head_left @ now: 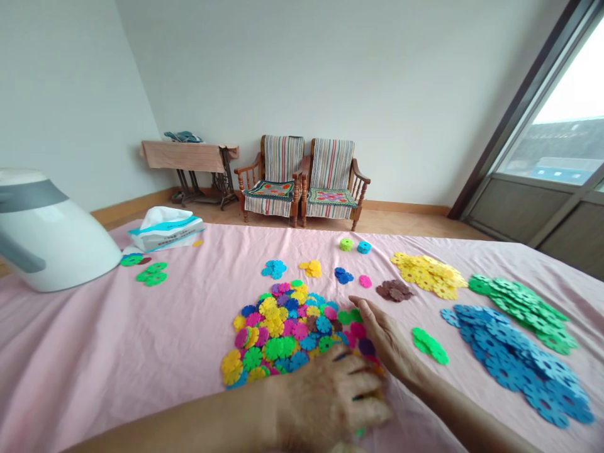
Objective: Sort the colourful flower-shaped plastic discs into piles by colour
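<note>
A mixed heap of small plastic snowflake discs (pixel 283 327) in many colours lies on the pink tablecloth (pixel 155 352). My left hand (pixel 337 390), smeared a little by motion, reaches across the heap's near right corner with its fingers spread, palm down over some discs. Against the right side of the heap rests my right hand (pixel 384 330), on its edge with fingers stretched out. Neither hand grips a disc that I can make out. Right of it are a few green discs (pixel 430 345) and a small pile of brown discs (pixel 395 290).
Larger piles of yellow discs (pixel 429 275), green discs (pixel 523 309) and blue discs (pixel 519 362) spread on the right. Small stacks and clusters dot the far side. At left stand a white kettle (pixel 61 233) and a tissue pack (pixel 167 229). Two chairs (pixel 302 176) stand beyond.
</note>
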### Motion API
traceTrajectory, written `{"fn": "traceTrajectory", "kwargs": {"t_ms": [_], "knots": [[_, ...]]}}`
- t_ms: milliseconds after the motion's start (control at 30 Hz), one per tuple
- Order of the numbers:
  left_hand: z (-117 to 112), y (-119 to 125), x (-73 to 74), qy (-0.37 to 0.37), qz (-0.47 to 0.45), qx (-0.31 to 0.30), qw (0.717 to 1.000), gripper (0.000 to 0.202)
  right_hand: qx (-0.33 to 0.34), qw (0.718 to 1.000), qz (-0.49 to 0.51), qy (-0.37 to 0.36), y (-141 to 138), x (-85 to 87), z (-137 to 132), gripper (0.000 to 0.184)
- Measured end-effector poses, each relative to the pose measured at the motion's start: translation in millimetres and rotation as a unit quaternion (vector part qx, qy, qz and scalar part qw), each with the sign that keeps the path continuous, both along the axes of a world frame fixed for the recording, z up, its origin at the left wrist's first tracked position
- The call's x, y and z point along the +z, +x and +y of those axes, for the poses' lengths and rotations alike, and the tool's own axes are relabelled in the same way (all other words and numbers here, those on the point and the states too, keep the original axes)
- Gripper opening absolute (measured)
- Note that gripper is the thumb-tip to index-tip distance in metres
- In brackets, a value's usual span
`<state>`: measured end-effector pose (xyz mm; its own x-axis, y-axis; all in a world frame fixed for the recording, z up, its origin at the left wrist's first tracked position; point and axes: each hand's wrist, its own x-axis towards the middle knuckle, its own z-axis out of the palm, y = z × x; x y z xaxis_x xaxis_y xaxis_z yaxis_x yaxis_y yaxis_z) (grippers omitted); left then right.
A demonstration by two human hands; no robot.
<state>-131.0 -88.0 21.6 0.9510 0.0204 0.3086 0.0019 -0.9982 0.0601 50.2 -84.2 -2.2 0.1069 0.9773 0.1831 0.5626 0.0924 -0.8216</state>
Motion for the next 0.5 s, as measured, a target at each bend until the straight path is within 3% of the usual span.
{"fn": "traceTrajectory", "kwargs": {"t_ms": [100,200,500], "knots": [[-1.6,17.5,-7.1,0.032,0.006,-0.006,0.999,0.035,-0.013,1.000,0.023,-0.010,-10.4,4.9,-4.7,0.052],[0.1,19.8,-11.8,0.055,0.002,0.024,0.998,0.020,0.021,0.999,0.039,0.003,-22.1,12.0,-6.8,0.050],[10.1,-25.5,-10.4,0.055,-0.022,0.174,0.983,0.019,0.109,0.990,0.065,0.065,-57.2,1.7,9.4,0.039]]}}
